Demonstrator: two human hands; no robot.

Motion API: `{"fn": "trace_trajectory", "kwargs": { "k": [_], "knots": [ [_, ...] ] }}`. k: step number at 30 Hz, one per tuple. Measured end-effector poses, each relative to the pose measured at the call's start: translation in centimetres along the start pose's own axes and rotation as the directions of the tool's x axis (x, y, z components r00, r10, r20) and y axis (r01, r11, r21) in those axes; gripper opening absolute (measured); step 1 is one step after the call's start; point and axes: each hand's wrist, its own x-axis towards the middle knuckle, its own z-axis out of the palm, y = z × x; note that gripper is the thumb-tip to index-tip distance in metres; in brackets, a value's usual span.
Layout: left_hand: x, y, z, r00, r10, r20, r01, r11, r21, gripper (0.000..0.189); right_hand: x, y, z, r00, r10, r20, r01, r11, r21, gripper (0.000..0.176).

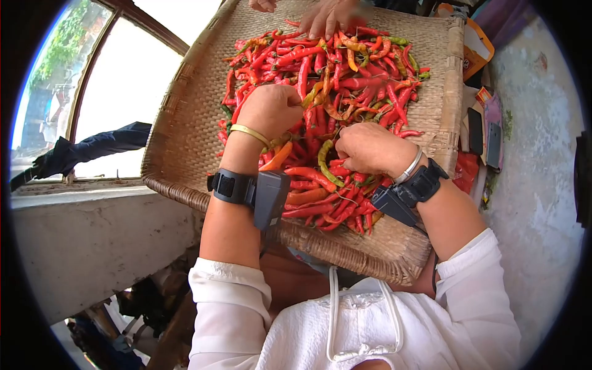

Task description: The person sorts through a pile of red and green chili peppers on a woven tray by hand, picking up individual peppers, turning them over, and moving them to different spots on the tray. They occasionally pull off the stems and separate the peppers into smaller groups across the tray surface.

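Note:
A heap of chili peppers (370, 80), mostly red with some orange, yellow and green ones, lies in a woven basket tray (185, 117). My left hand (269, 111) is over the left part of the heap, its fingers curled closed beside a yellow-green chili (313, 94). To the right and nearer to me, my right hand (373, 148) reaches down onto the peppers with bent, closed fingers. A curved green-yellow chili (324, 161) lies just left of its fingertips. What either hand pinches is hidden by the fingers.
Another person's hand (330, 17) touches the far side of the heap. A window with a dark folded umbrella (102, 148) stands at left, above a pale ledge (105, 237). A phone (475, 131) and other items sit right of the tray, by a wall (536, 160).

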Motion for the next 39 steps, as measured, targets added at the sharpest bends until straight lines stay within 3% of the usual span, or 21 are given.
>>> {"fn": "trace_trajectory", "kwargs": {
  "k": [4, 8, 10, 11, 13, 14, 15, 16, 17, 19, 20, 23, 26, 28, 30, 32, 33, 34, 35, 36, 39],
  "knots": [
    [-1.5, -0.2, -4.2, 0.960, -0.138, 0.243, 0.252, 0.805, -0.537, 0.010, -0.1, 0.0, -0.4, 0.996, -0.022, -0.089, 0.025, 0.999, 0.035, 0.013],
    [-2.6, -0.4, -6.0, 0.992, -0.121, -0.023, 0.046, 0.533, -0.845, 0.010, -0.4, 0.3, 0.4, 0.978, -0.077, -0.193, 0.101, 0.988, 0.121, 0.013],
    [-2.0, -1.1, -5.9, 0.987, -0.096, -0.131, -0.082, 0.403, -0.911, 0.022, -0.4, -0.6, -0.6, 0.994, 0.081, 0.074, -0.082, 0.997, 0.010, 0.022],
    [-1.6, -1.1, -5.4, 0.987, -0.098, -0.131, -0.081, 0.402, -0.912, 0.022, -0.2, -0.5, -0.5, 0.994, 0.079, 0.076, -0.080, 0.997, 0.010, 0.022],
    [-0.5, -0.3, -3.6, 0.904, -0.198, -0.379, -0.192, 0.603, -0.774, 0.036, 0.0, -0.3, -0.2, 0.991, 0.081, 0.110, -0.081, 0.997, -0.004, 0.020],
    [0.0, -1.1, -2.1, 0.862, -0.123, -0.491, -0.211, 0.794, -0.570, 0.049, 0.0, -0.3, -0.2, 0.991, 0.078, 0.113, -0.078, 0.997, -0.005, 0.020],
    [-0.1, -1.0, -1.8, 0.825, 0.037, -0.564, -0.167, 0.969, -0.180, 0.049, -0.1, -0.2, -0.2, 0.995, 0.057, 0.081, -0.057, 0.998, 0.003, 0.018],
    [-0.1, -0.9, -1.6, 0.799, 0.215, -0.562, -0.089, 0.966, 0.242, 0.050, -0.2, -0.1, -0.2, 0.998, 0.036, 0.050, -0.036, 0.999, 0.010, 0.017],
    [-0.3, -0.5, -1.0, 0.913, 0.061, -0.404, -0.049, 0.998, 0.039, 0.039, -0.3, 0.0, -0.4, 0.998, 0.036, 0.051, -0.037, 0.999, 0.010, 0.017],
    [-0.9, 1.8, -0.5, 0.991, 0.035, -0.132, -0.046, 0.995, -0.083, 0.025, -0.6, 0.1, -1.0, 0.999, 0.019, -0.029, -0.017, 0.997, 0.075, 0.014],
    [-1.2, 2.8, -0.4, 0.999, 0.016, 0.030, -0.013, 0.996, -0.091, 0.023, -0.6, 0.4, -1.0, 0.999, 0.020, -0.027, -0.018, 0.997, 0.075, 0.014],
    [-2.1, 3.3, 1.1, 0.960, 0.078, 0.270, -0.073, 0.997, -0.027, 0.025, -1.2, 1.6, -1.4, 0.973, -0.101, -0.207, 0.121, 0.989, 0.089, 0.011],
    [-2.2, 2.6, 2.2, 0.946, 0.177, 0.271, -0.179, 0.984, -0.016, 0.025, -2.1, 2.1, -2.7, 0.956, -0.091, -0.279, 0.169, 0.949, 0.267, 0.011],
    [-2.4, 2.8, 1.9, 0.941, 0.202, 0.271, -0.170, 0.976, -0.137, 0.023, -2.9, 2.8, -3.6, 0.935, -0.124, -0.331, 0.220, 0.937, 0.272, 0.012],
    [-2.6, 3.4, 1.6, 0.958, 0.191, 0.213, -0.127, 0.951, -0.281, 0.022, -3.5, 3.1, -4.4, 0.952, 0.000, -0.307, 0.193, 0.778, 0.598, 0.015],
    [-2.8, 3.6, 1.4, 0.959, 0.182, 0.216, -0.086, 0.918, -0.388, 0.021, -3.8, 3.4, -4.9, 0.951, 0.031, -0.307, 0.189, 0.727, 0.660, 0.017],
    [-2.9, 3.7, 1.3, 0.959, 0.172, 0.227, -0.040, 0.871, -0.489, 0.021, -4.0, 2.9, -5.3, 0.946, 0.108, -0.304, 0.187, 0.584, 0.790, 0.017],
    [-2.8, 3.5, 1.5, 0.958, 0.174, 0.226, -0.043, 0.871, -0.489, 0.021, -4.1, 2.6, -5.5, 0.940, 0.183, -0.286, 0.189, 0.417, 0.889, 0.016],
    [-2.7, 3.1, 2.0, 0.959, 0.218, 0.182, -0.131, 0.908, -0.398, 0.021, -4.1, 2.3, -5.6, 0.932, 0.209, -0.298, 0.197, 0.398, 0.896, 0.016],
    [-2.5, 2.9, 2.2, 0.954, 0.265, 0.140, -0.215, 0.930, -0.297, 0.022, -3.8, 2.5, -5.5, 0.930, 0.208, -0.302, 0.200, 0.401, 0.894, 0.016],
    [-2.3, 3.8, 2.8, 0.946, 0.065, 0.318, -0.077, 0.997, 0.026, 0.020, -2.4, 3.2, -4.8, 0.898, 0.154, -0.411, 0.131, 0.800, 0.585, 0.018]
  ]
}}
